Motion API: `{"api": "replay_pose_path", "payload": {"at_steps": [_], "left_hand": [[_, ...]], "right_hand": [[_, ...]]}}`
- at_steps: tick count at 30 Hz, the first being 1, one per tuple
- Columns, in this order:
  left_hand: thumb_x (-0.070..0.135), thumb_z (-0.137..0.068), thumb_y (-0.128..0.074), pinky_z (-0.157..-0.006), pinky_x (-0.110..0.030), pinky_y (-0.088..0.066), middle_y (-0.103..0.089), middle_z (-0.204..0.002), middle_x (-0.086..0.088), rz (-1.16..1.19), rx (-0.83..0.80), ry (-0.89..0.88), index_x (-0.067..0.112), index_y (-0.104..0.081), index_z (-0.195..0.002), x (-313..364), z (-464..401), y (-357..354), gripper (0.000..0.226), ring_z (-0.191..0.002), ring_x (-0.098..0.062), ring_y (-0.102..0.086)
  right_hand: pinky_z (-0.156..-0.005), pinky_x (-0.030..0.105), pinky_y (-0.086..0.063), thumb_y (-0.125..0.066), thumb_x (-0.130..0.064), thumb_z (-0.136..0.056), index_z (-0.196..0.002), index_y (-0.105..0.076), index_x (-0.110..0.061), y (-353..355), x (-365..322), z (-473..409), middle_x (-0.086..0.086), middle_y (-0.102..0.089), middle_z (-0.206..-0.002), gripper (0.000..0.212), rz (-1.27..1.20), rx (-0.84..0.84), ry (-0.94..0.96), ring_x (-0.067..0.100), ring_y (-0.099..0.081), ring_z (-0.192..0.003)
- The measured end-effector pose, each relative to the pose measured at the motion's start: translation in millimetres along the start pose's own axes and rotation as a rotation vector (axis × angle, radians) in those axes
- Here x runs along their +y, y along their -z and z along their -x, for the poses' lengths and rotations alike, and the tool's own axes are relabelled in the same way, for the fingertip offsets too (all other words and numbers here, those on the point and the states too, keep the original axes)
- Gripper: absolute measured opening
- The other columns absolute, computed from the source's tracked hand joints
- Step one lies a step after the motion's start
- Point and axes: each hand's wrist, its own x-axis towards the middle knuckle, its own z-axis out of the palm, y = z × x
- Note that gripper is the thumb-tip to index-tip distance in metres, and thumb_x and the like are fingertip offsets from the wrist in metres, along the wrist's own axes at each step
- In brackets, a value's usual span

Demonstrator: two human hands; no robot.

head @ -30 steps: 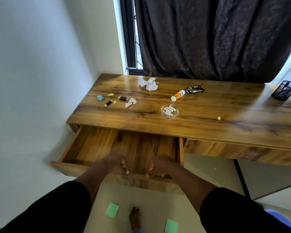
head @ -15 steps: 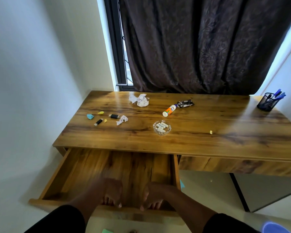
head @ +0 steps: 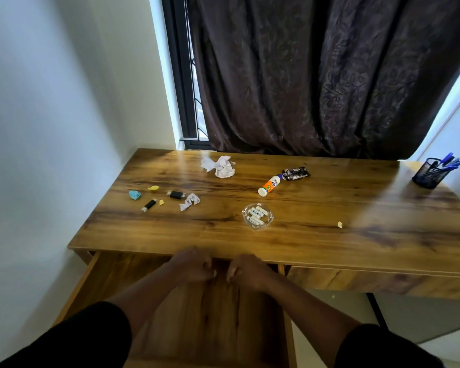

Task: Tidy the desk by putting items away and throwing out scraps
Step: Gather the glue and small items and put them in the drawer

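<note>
Head view. The drawer [head: 202,309] under the left half of the worktop [head: 290,235] stands pulled well out, its bare wooden floor exposed to receive items. Both hands hover over the drawer just below the worktop's front edge. The left hand [head: 194,265] has its fingers curled inward with nothing visibly held; the right hand [head: 246,270] shows the same loose curl, also without contents. Neither grip pinches an object, and the two hands sit close together, apart from every item.

The items to sort all lie on the worktop. At the left: a blue scrap [head: 135,194], a yellow scrap [head: 153,188], two black USB sticks [head: 176,194], and a small crumpled paper [head: 189,201]. Toward the back lies a larger crumpled paper [head: 219,166]. Right of centre, a glue stick [head: 269,185] lies on its side, its far end touching a dark foil wrapper [head: 295,173]. A glass dish [head: 257,215] near the front holds several batteries, contained so they cannot roll. A tiny yellow fragment [head: 340,224] lies alone to the right. A mesh pen holder [head: 428,173] stands at the far right corner.

Judgement: storage is prepared; no item has yet been put away.
</note>
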Motion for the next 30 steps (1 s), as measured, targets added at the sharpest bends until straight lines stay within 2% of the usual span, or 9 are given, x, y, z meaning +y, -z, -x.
{"api": "replay_pose_path", "payload": {"at_steps": [2,4,8,10,13,16,19,23,30], "left_hand": [[0.053,-0.089,-0.067,-0.070,-0.028,-0.044,-0.063,-0.096,0.015,-0.025,0.189,-0.016,0.036,-0.059,-0.078,-5,-13,13,0.022,-0.092,-0.010,-0.060],[0.054,-0.087,-0.068,-0.077,-0.030,-0.045,-0.061,-0.106,0.016,-0.006,0.315,-0.024,0.035,-0.062,-0.090,-7,-23,22,0.020,-0.102,-0.011,-0.058],[0.058,-0.084,-0.072,-0.105,-0.042,-0.044,-0.044,-0.151,0.006,-0.026,0.259,0.004,0.040,-0.048,-0.142,-18,-41,35,0.065,-0.138,-0.020,-0.042],[0.061,-0.081,-0.073,-0.110,-0.046,-0.042,-0.034,-0.161,0.001,-0.048,0.214,0.035,0.044,-0.037,-0.151,-24,-48,38,0.080,-0.145,-0.025,-0.035],[0.065,-0.075,-0.076,-0.108,-0.045,-0.043,-0.035,-0.161,0.001,-0.052,0.185,0.065,0.047,-0.035,-0.151,-31,-58,37,0.088,-0.145,-0.025,-0.037],[0.061,-0.070,-0.082,-0.106,-0.042,-0.045,-0.038,-0.158,0.001,-0.014,0.182,0.085,0.046,-0.040,-0.149,-33,-63,38,0.090,-0.142,-0.023,-0.040],[0.058,-0.068,-0.086,-0.103,-0.040,-0.046,-0.042,-0.154,0.000,-0.017,0.194,0.084,0.035,-0.045,-0.147,-32,-70,38,0.092,-0.137,-0.023,-0.045],[0.055,-0.068,-0.088,-0.100,-0.039,-0.047,-0.046,-0.149,0.000,0.015,0.206,0.050,0.034,-0.045,-0.147,-36,-75,36,0.092,-0.132,-0.022,-0.048],[0.059,-0.060,-0.090,-0.098,-0.040,-0.048,-0.050,-0.143,0.001,0.024,0.176,0.018,0.036,-0.050,-0.141,-43,-78,41,0.093,-0.129,-0.022,-0.048]], "right_hand": [[-0.084,0.041,-0.060,-0.061,-0.039,-0.084,-0.088,-0.075,-0.028,22,-4,-12,-0.010,-0.074,-0.099,0.019,0.019,0.114,-0.016,0.013,-0.068,-0.091],[-0.083,0.040,-0.060,-0.059,-0.039,-0.086,-0.090,-0.071,-0.029,43,-6,-23,-0.010,-0.072,-0.100,0.017,0.038,0.227,-0.052,0.016,-0.068,-0.092],[-0.083,0.038,-0.059,-0.057,-0.039,-0.088,-0.096,-0.069,-0.027,70,-3,-40,-0.004,-0.072,-0.103,0.019,0.078,0.410,-0.134,0.021,-0.067,-0.097],[-0.089,0.037,-0.056,-0.062,-0.042,-0.087,-0.109,-0.069,-0.029,78,2,-46,-0.001,-0.066,-0.120,0.026,0.143,0.476,-0.163,0.023,-0.062,-0.111],[-0.097,0.042,-0.050,-0.069,-0.052,-0.086,-0.141,-0.050,-0.028,83,16,-59,0.003,-0.044,-0.143,0.063,0.177,0.508,-0.236,0.026,-0.041,-0.131],[-0.100,0.046,-0.048,-0.074,-0.061,-0.078,-0.150,-0.032,-0.024,88,28,-71,0.007,-0.037,-0.146,0.092,0.152,0.496,-0.294,0.029,-0.036,-0.133],[-0.103,0.047,-0.046,-0.078,-0.064,-0.072,-0.153,-0.023,-0.023,92,33,-86,0.007,-0.034,-0.150,0.107,0.138,0.433,-0.328,0.030,-0.034,-0.136],[-0.102,0.049,-0.047,-0.081,-0.063,-0.070,-0.154,-0.019,-0.024,92,31,-105,0.008,-0.031,-0.153,0.112,0.148,0.403,-0.358,0.033,-0.033,-0.139],[-0.094,0.047,-0.050,-0.080,-0.056,-0.072,-0.147,-0.026,-0.024,87,27,-120,0.013,-0.037,-0.146,0.097,0.218,0.464,-0.414,0.034,-0.039,-0.130]]}}
